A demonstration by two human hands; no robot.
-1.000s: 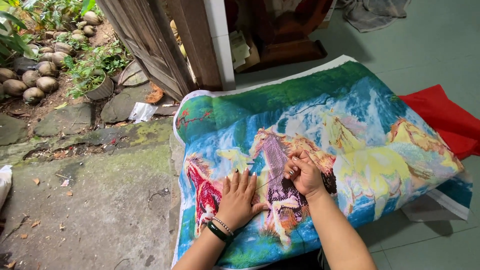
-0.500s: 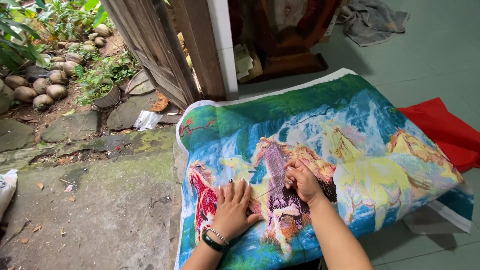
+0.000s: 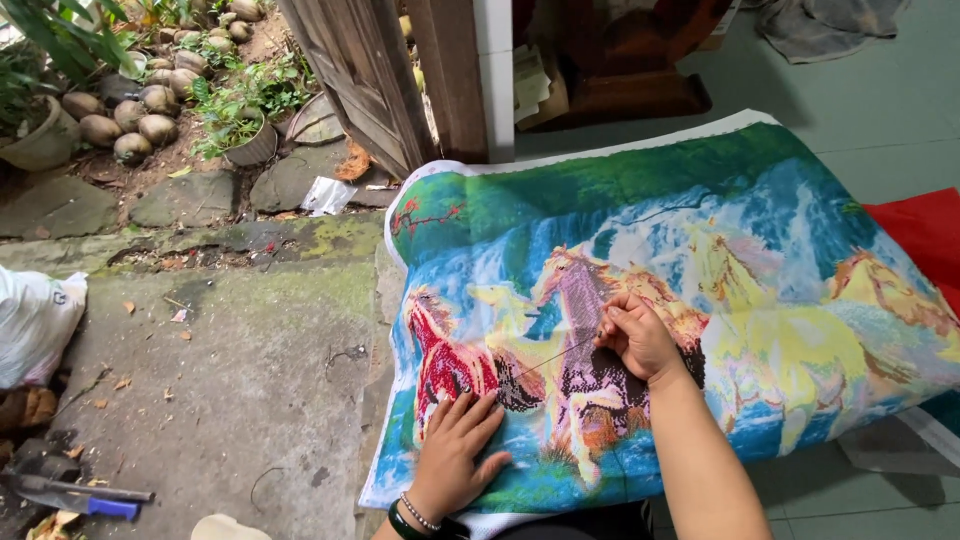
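A large embroidered cloth (image 3: 700, 230) with many-coloured horses covers the centre and right of the frame and lies over the person's lap. The left hand (image 3: 458, 455), in the lower centre, rests flat on the cloth with the fingers spread apart, and it holds nothing; it presses the lower edge, just below the red horse. On its wrist there are a bead bracelet and a dark band (image 3: 412, 515). The right hand (image 3: 636, 338), a little right of the centre, has its fingertips pinched together on a thin dark thread (image 3: 548, 357). The thread runs tight from these fingers down and to the left, to the cloth near the left hand. I cannot tell if a needle is between the fingers.

At the right edge a red fabric (image 3: 925, 235) shows from under the cloth. In the upper centre stands a wooden door (image 3: 365, 70). In the upper left are round brown husks (image 3: 120, 115) and green plants, with a mossy concrete floor (image 3: 230, 380) below them. A white bag (image 3: 35, 320) is at the left edge, and a tool with blue handle (image 3: 85, 497) lies in the lower left corner
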